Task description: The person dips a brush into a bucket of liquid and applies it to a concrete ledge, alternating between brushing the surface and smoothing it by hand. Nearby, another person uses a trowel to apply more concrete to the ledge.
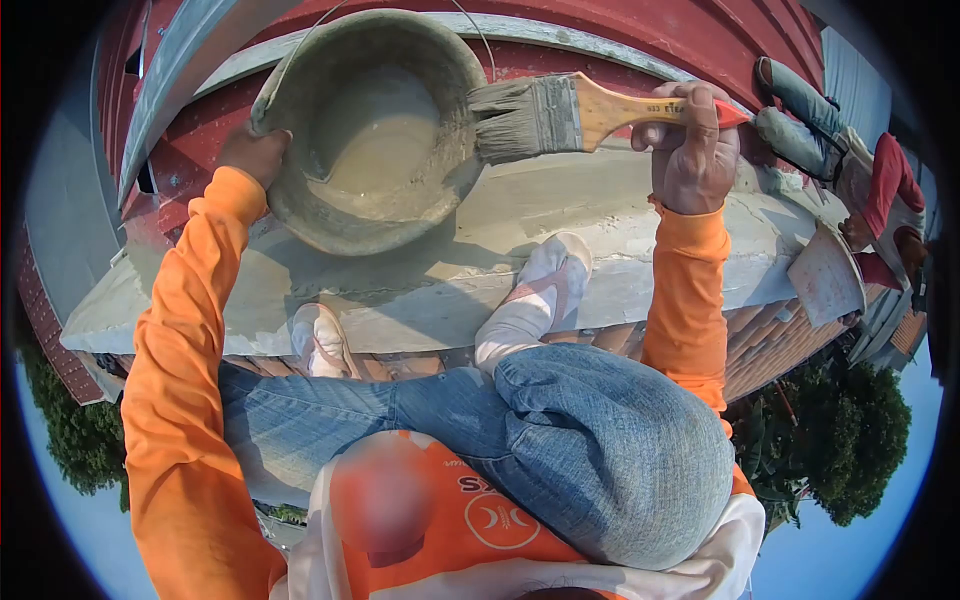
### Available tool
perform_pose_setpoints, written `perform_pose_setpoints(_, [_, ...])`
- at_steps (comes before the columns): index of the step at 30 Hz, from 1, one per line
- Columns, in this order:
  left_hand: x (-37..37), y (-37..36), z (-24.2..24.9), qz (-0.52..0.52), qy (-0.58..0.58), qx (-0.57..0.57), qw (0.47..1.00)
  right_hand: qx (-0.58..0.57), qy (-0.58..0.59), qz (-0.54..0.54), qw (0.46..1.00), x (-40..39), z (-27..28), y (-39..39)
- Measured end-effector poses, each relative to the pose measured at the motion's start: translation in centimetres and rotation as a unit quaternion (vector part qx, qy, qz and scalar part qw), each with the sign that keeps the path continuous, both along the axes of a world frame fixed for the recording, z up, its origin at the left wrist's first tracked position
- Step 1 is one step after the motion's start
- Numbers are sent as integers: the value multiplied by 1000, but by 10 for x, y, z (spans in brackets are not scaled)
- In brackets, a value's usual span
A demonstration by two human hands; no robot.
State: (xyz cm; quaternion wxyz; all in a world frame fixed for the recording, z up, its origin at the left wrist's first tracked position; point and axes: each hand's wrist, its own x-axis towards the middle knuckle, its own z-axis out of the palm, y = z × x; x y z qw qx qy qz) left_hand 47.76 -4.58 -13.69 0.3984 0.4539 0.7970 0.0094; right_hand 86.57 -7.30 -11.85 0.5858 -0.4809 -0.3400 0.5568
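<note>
My left hand (pixel 255 152) grips the left rim of a grey, cement-crusted bucket (pixel 285 195), tilted so that its inside faces me. Thin greyish slurry (pixel 385 150) lies at the bottom, and a wire handle rises from the rim. In my right hand (pixel 695 140) is a wide paintbrush (pixel 605 112), pinched by its wooden, red-ended handle. The brush lies sideways, its grey-coated bristles right at the bucket's right rim. Beneath both hands runs a smeared concrete ledge (pixel 620 220), with a darker wet-looking stretch near the bucket.
My sandalled feet (pixel 545 280) stand on the ledge above roof tiles (pixel 765 350). Red metal roofing (pixel 640 35) rises behind, and a grey curved beam (pixel 185 80) crosses at upper left. Another person (pixel 875 190) sits at right beside a whitish bucket (pixel 828 275). Trees show below the roof.
</note>
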Motion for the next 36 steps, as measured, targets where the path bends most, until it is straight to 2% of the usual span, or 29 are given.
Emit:
perform_pose_setpoints(1, [4,1,5,-11,5,-4,1000,16,-23,41,999,-35,4,5])
perform_pose_setpoints(2, [3,2,5,-13,12,0,1000,29,-63,131,989,-63,-4,7])
perform_pose_setpoints(3, [2,2,2,-11,8,-2,1000,44,-142,243,959,-87,-16,6])
perform_pose_setpoints(4, [1,0,0,-9,3,-5,1000,142,-240,313,908,-113,-48,1])
perform_pose_setpoints(5, [-1,-2,-1,-8,5,-3,1000,235,-333,374,833,-131,-55,2])
perform_pose_setpoints(6, [-2,-3,-3,-19,-2,4,1000,237,-332,373,833,-130,-59,1])
perform_pose_setpoints(8, [-4,-4,-5,-27,-11,9,1000,196,-309,289,884,-124,-57,2])
perform_pose_setpoints(9, [-4,-5,-5,-21,-14,15,1000,91,-212,241,943,-115,-48,6])
perform_pose_setpoints(10, [-3,-4,-6,-14,-19,21,999,-16,-111,185,976,-102,-39,12])
perform_pose_setpoints(11, [-4,-4,-5,-14,-22,20,999,-20,-43,125,991,-83,-40,19])
perform_pose_setpoints(12, [-5,-3,-4,0,-31,10,999,-70,65,65,993,-63,-37,21])
perform_pose_setpoints(14, [-10,-3,-12,9,-50,-4,999,-126,196,-17,972,-14,-41,18])
perform_pose_setpoints(16, [-21,-3,-25,26,-64,13,998,-155,229,-77,958,44,-63,6])
perform_pose_setpoints(18, [-32,-4,-36,17,-66,14,998,-185,155,-149,959,94,-75,-11])
perform_pose_setpoints(19, [-37,-4,-39,13,-58,17,998,-193,105,-156,963,121,-87,-19])
perform_pose_setpoints(21, [-40,-3,-40,5,-51,21,998,-218,-115,-118,962,153,-97,-33])
perform_pose_setpoints(22, [-41,-2,-41,4,-46,19,999,-219,-116,-119,961,156,-106,-40])
perform_pose_setpoints(23, [-41,-2,-41,2,-40,17,999,-206,-325,-12,923,152,-111,-46])
perform_pose_setpoints(24, [-41,-1,-41,1,-41,16,999,-181,-515,96,832,142,-110,-48])
perform_pose_setpoints(25, [-41,-1,-41,10,-57,19,998,-162,-590,209,763,127,-111,-52])
perform_pose_setpoints(26, [-41,-1,-40,19,-74,22,997,-202,-553,310,746,103,-107,-51])
perform_pose_setpoints(27, [-38,-1,-37,19,-73,19,997,-155,-549,355,740,84,-120,-56])
perform_pose_setpoints(28, [-33,-1,-31,29,-76,15,997,-171,-515,402,737,59,-120,-57])
perform_pose_setpoints(30, [-30,0,-28,37,-79,10,996,-85,-502,411,756,10,-116,-66])
perform_pose_setpoints(31, [-32,0,-29,36,-85,11,996,-38,-463,419,780,-8,-108,-65])
perform_pose_setpoints(33, [-31,0,-29,37,-92,10,995,-34,-347,378,858,-20,-92,-55])
perform_pose_setpoints(34, [-29,1,-27,46,-98,6,994,-38,-348,379,857,-13,-86,-48])
perform_pose_setpoints(36, [-31,0,-27,60,-103,1,993,-173,-189,242,936,18,-84,-29])
